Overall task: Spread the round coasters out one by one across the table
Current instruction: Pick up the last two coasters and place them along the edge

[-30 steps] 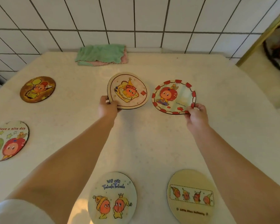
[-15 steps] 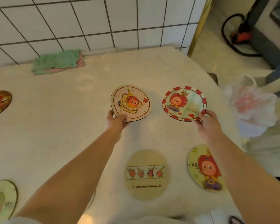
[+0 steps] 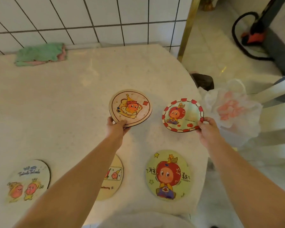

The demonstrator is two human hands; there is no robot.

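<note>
Both coasters have been carried rightward. One coaster (image 3: pixel 130 108) is pinched by the left hand (image 3: pixel 117 127); the red-rimmed coaster (image 3: pixel 182 115) is gripped at its edge by the right hand (image 3: pixel 207 129), over the desk (image 3: pixel 64 99). It should be laid flat, well inside the edge, clear of neighbours.

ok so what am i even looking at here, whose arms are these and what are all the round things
One picture, taken by a camera worn on a person's head, looking down at their own bare arms over a pale table. The left hand holds a stack of round coasters by its near edge. The right hand pinches a red-bordered coaster in its fingers. Three more coasters lie flat nearer the person: a two-character one, a beige one partly hidden by the left arm, and an apple-head one. A green cloth sits by the tiled wall.
</note>
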